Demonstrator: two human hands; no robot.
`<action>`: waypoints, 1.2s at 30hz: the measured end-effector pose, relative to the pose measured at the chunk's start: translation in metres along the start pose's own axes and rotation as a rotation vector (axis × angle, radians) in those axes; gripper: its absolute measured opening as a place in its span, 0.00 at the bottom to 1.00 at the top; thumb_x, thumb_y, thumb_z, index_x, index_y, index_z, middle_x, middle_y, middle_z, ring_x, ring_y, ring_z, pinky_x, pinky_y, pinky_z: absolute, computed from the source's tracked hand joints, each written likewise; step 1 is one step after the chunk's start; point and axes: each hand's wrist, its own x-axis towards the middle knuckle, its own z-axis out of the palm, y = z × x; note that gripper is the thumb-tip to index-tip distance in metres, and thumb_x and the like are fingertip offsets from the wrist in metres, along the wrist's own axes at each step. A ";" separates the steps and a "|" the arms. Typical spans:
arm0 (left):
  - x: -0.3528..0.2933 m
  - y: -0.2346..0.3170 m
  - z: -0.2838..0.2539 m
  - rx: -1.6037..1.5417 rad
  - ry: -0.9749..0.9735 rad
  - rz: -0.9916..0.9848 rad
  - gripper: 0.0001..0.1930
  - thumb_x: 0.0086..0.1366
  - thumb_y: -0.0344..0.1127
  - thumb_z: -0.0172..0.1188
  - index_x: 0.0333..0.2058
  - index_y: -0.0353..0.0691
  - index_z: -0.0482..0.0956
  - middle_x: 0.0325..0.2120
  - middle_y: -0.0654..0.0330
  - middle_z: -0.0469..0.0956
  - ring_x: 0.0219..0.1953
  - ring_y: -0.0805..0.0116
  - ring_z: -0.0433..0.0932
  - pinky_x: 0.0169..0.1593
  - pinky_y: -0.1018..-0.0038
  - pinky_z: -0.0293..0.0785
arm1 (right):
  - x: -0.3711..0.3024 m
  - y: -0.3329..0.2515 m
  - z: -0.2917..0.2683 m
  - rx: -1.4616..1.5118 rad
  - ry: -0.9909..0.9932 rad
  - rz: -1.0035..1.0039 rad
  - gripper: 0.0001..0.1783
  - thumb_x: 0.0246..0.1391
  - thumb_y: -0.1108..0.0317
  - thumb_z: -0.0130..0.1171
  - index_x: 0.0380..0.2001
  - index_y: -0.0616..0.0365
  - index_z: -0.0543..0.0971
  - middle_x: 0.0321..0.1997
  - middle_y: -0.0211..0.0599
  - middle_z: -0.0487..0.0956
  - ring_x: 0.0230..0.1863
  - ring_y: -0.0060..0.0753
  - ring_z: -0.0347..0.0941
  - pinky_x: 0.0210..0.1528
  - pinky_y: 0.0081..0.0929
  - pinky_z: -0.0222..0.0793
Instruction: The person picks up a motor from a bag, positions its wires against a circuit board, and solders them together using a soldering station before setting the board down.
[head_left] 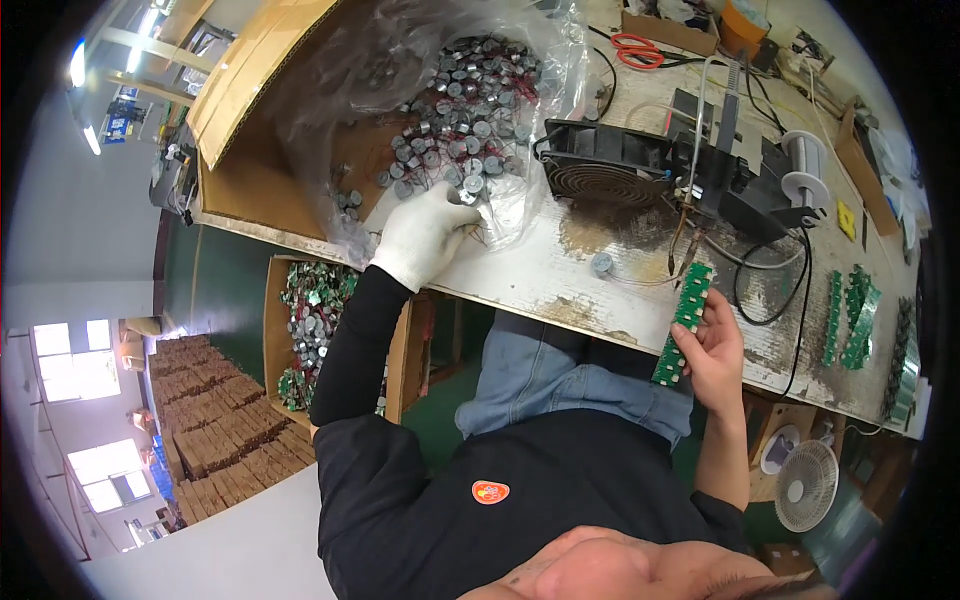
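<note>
My left hand (425, 232), in a white glove, is at the near edge of a heap of small round silver parts with thin red wires (455, 140). Its fingers are bent together around one such part at the heap's edge. Bare, my right hand (712, 350) pinches a long green circuit board strip (683, 325) between thumb and fingers. The strip's far end sits just below the tip of a soldering fixture (690, 215). Left of it, a single round part (601, 263) lies on the table, its thin wires running toward the board.
A clear plastic bag (515, 205) lies under and around the heap, beside an open cardboard box (265, 190). Behind the strip stand a black fan (605, 165) and a solder spool (805, 165). More green boards (858, 320) lie right. Red scissors (640, 50) lie at the back.
</note>
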 end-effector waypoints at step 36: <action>0.009 0.194 0.070 -1.467 0.100 -0.375 0.09 0.65 0.29 0.58 0.39 0.29 0.76 0.30 0.60 0.78 0.30 0.78 0.75 0.35 0.80 0.72 | -0.008 -0.003 0.007 0.020 -0.050 0.034 0.33 0.51 0.79 0.62 0.59 0.67 0.60 0.43 0.41 0.76 0.29 0.17 0.75 0.26 0.14 0.69</action>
